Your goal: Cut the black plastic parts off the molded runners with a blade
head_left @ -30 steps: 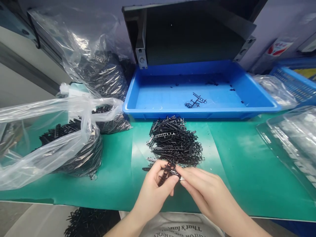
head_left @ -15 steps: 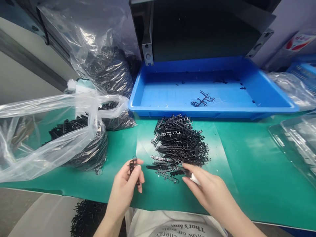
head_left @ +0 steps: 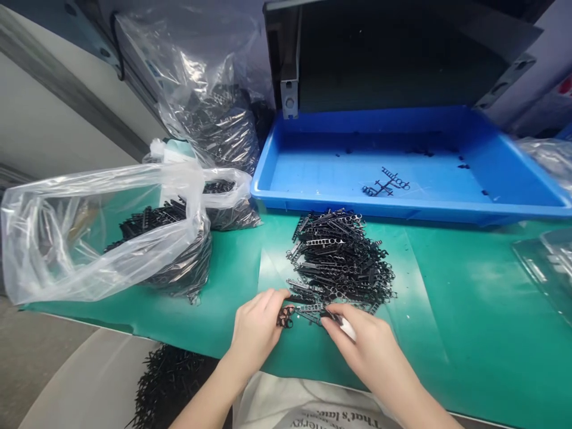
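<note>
Left grip [head_left: 257, 325] knuckles-up round black pieces [head_left: 285, 317]; right grip [head_left: 364, 333] slanted inward, pinched.

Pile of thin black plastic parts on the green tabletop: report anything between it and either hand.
Nothing visible stands in the way: the left hand, holding black ringed parts, and the right hand, with a small white object in its grasp, are at the near edge of the pile. The blue rectangular plastic tray lies beyond.

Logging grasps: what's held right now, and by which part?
Left hand: black ringed parts, ringed ends protruding, held section hidden. Right hand: white item, can't tell what or which part is held.
</note>
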